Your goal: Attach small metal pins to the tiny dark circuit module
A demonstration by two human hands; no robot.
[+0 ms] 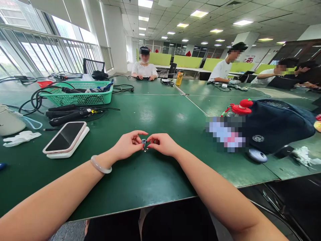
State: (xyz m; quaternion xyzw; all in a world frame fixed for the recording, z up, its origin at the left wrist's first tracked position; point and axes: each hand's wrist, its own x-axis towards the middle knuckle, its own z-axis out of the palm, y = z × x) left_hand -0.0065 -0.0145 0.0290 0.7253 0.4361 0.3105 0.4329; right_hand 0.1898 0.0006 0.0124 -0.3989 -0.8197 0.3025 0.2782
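Above the green table (120, 187), in the middle of the head view, a small blue-grey piece with a light metallic tab (144, 142) sits between my two hands. It is too small to name for certain. The thumb and fingers of my left hand (127, 144) pinch it from the left. From the right, the thumb and index finger of my right hand (164, 144) close on its other side, near the tab. The fingertips partly cover it. A pale bangle (100, 164) circles my left wrist.
Two stacked phones (65, 137) lie left, below black folded gear (67, 113) and a green basket (77, 97) of cables. At right are a dark blue bag (281, 124), a red-lidded bottle (239, 108) and a mouse (257, 155). Several people sit around the table.
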